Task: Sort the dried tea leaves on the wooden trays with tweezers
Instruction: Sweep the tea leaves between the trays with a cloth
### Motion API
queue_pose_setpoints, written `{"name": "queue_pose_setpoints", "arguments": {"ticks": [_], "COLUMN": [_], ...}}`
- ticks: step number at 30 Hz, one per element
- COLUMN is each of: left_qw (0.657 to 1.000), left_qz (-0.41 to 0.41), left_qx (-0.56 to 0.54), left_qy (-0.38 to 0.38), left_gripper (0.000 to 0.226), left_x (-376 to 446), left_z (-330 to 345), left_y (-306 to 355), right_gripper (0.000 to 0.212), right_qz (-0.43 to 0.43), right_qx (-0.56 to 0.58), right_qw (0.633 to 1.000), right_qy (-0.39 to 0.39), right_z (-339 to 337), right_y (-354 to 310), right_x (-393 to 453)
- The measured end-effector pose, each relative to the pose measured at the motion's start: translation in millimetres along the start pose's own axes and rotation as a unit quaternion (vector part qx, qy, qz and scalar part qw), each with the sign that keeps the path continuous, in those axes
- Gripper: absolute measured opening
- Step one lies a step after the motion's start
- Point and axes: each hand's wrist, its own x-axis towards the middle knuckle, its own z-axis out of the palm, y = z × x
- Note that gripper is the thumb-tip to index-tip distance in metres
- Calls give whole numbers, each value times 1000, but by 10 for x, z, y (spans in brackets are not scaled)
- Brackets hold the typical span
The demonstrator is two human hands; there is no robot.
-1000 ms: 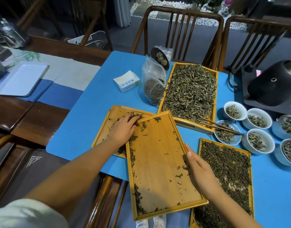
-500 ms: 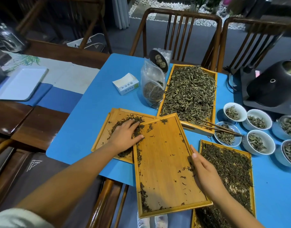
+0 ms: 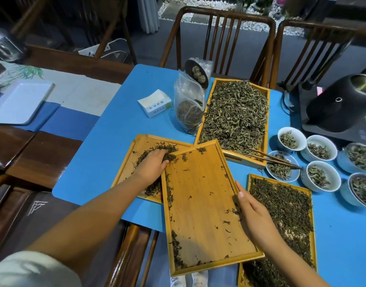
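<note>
- The nearly bare wooden tray (image 3: pixel 207 206) sits tilted at the centre of the frame, with a thin line of dried tea leaves (image 3: pixel 170 191) along its left rim and scattered bits elsewhere; its upper left corner overlaps the tray behind it.
- My right hand (image 3: pixel 255 214) grips this tray's right rim, thumb on top of the edge, the other fingers hidden beneath.
- My left hand (image 3: pixel 152 165) lies palm down, fingers slightly bent, on the dark leaf pile (image 3: pixel 157 151) in the left tray (image 3: pixel 124 172), holding nothing I can see.
- The tweezers (image 3: pixel 271 159) rest untouched right of centre, across the near end of the full far tray (image 3: pixel 237 114) and a shallow blue dish (image 3: pixel 282 168).
- A fourth tray (image 3: pixel 281 214), covered in dark leaves, lies at lower right, just beside my right hand.
- White cups (image 3: pixel 321 176) of leaves cluster along the right edge.
- A clear pouch (image 3: pixel 188 106) and a small white box (image 3: pixel 155 103) stand on the blue mat (image 3: pixel 107 141) above centre.
</note>
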Motion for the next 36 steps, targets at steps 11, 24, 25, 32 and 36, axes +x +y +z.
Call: {"name": "queue_pose_setpoints", "arguments": {"ticks": [11, 24, 25, 32, 36], "left_qw": [997, 998, 999, 999, 999], "left_qz": [-26, -22, -18, -7, -8], "left_qx": [39, 17, 13, -14, -24], "left_qy": [59, 54, 50, 29, 30], "left_gripper": [39, 28, 31, 36, 27], "left_x": [3, -12, -15, 10, 23], "left_z": [-160, -147, -139, -64, -63], "left_y": [-20, -7, 5, 118, 133], "right_gripper": [34, 32, 31, 30, 28], "right_qz": [18, 7, 5, -4, -7], "right_qx": [-15, 7, 6, 18, 22], "right_qw": [999, 1000, 999, 1000, 1000], "right_qy": [25, 30, 31, 25, 16], "right_z": [-34, -58, -60, -65, -77], "right_y": [27, 36, 33, 65, 68], "right_x": [-30, -102, -103, -140, -153]}}
